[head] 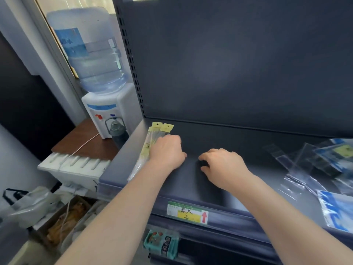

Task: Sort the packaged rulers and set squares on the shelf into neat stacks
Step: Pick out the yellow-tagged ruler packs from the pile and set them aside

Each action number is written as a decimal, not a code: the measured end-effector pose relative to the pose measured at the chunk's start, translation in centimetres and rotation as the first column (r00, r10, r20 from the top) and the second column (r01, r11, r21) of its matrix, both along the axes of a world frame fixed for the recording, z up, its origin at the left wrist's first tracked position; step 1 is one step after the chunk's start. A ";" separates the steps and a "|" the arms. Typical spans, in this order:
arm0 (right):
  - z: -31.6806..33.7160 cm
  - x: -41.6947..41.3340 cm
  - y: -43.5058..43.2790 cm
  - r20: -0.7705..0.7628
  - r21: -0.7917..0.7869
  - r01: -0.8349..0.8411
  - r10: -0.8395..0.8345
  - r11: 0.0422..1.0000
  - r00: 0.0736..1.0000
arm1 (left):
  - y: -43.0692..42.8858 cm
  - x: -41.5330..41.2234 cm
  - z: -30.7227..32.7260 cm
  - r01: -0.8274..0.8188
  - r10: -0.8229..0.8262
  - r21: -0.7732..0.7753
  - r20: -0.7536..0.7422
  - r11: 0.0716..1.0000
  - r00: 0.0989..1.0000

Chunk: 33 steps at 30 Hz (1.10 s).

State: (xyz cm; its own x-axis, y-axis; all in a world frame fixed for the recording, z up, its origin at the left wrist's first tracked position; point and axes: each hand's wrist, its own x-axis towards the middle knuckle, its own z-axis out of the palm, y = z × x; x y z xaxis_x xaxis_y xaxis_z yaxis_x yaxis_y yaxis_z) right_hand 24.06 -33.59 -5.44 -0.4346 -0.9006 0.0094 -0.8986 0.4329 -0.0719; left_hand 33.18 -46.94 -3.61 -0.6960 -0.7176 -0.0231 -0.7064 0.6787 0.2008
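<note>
I am resting my left hand (167, 152) on the rulers (146, 150), which are lying in a stack along the left edge of the shelf (248, 153), their yellow headers pointing to the back edge. My knuckles are hiding the fingertips, so I cannot tell whether I am gripping the stack or only pressing on it. My right hand (222, 165) is sitting near the middle of the shelf with fingers loosely curled, holding nothing that I can see. The rulers are looking light, long and fairly stiff, but their clear sleeves are probably making them slippery, so I am judging it best to take them by both long edges and square them. The set squares (328, 159) are lying jumbled at the right edge, some cut off by the frame, glare hiding how many there are.
</note>
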 end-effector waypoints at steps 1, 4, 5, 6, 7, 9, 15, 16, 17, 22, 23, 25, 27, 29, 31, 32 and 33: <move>0.1 -0.4 0.7 -0.009 -0.015 0.028 -0.029 0.999 1.000 | 0.6 -0.8 0.0 0.032 -0.031 0.017 -0.012 0.999 0.999; 0.0 -2.0 3.4 -0.008 -0.029 0.116 -0.116 0.993 0.993 | 3.2 -3.7 0.1 0.151 -0.150 0.060 -0.020 0.987 0.988; -0.1 -2.5 4.5 -0.005 -0.030 0.146 -0.146 0.989 0.989 | 4.2 -4.7 0.1 0.194 -0.193 0.072 -0.017 0.978 0.981; -0.2 -3.1 5.8 -0.001 -0.030 0.180 -0.180 0.983 0.984 | 5.3 -5.9 0.2 0.237 -0.236 0.086 -0.015 0.968 0.972; -0.3 -3.7 7.2 0.003 -0.032 0.217 -0.217 0.976 0.976 | 6.5 -7.1 0.3 0.281 -0.281 0.100 -0.016 0.955 0.960; -0.4 -5.1 10.2 0.008 -0.042 0.290 -0.290 0.956 0.957 | 9.1 -9.7 0.5 0.372 -0.371 0.117 -0.028 0.921 0.928; -0.2 -9.6 19.4 0.033 -0.119 0.454 -0.453 0.883 0.891 | 17.8 -16.9 1.0 0.593 -0.588 0.127 -0.076 0.795 0.805; -0.2 -10.4 20.8 0.029 -0.131 0.477 -0.478 0.869 0.878 | 19.2 -18.0 1.0 0.613 -0.608 0.124 -0.081 0.780 0.790; -0.2 -11.2 22.2 0.026 -0.140 0.498 -0.499 0.856 0.866 | 20.6 -19.1 0.9 0.627 -0.622 0.121 -0.084 0.769 0.779; -0.3 -15.4 28.6 0.045 -0.178 0.585 -0.588 0.791 0.808 | 26.5 -23.9 0.1 0.636 -0.633 0.116 -0.068 0.763 0.771; -0.4 -16.3 29.6 0.049 -0.183 0.595 -0.598 0.782 0.800 | 27.4 -24.8 -0.2 0.625 -0.622 0.106 -0.062 0.773 0.780; -0.7 -17.8 31.5 0.048 -0.192 0.605 -0.608 0.773 0.792 | 28.9 -26.2 -0.7 0.590 -0.589 0.091 -0.047 0.802 0.807; -0.9 -19.2 33.2 0.039 -0.198 0.601 -0.606 0.774 0.794 | 29.9 -27.2 -1.3 0.543 -0.542 0.070 -0.034 0.837 0.840; -1.1 -20.6 34.6 0.036 -0.211 0.584 -0.591 0.784 0.806 | 30.7 -27.9 -1.6 0.496 -0.495 0.063 -0.032 0.866 0.868; -1.3 -21.8 35.6 0.046 -0.221 0.560 -0.565 0.799 0.824 | 31.0 -28.2 -1.8 0.442 -0.439 0.106 -0.050 0.891 0.897; -1.5 -22.2 35.9 0.051 -0.214 0.546 -0.549 0.810 0.834 | 31.0 -28.4 -1.8 0.408 -0.404 0.155 -0.058 0.900 0.913; -1.7 -22.7 36.1 0.045 -0.203 0.530 -0.533 0.824 0.845 | 31.0 -28.5 -1.9 0.373 -0.369 0.217 -0.063 0.902 0.927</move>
State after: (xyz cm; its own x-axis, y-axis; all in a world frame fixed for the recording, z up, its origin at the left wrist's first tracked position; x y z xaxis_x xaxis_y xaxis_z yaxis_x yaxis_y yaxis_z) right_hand 1.41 2.50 -7.14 -0.8437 -0.5084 0.1722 -0.5352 0.8211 -0.1985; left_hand 4.66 -15.95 -5.47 -0.9129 -0.3855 -0.1344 -0.4065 0.8274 0.3876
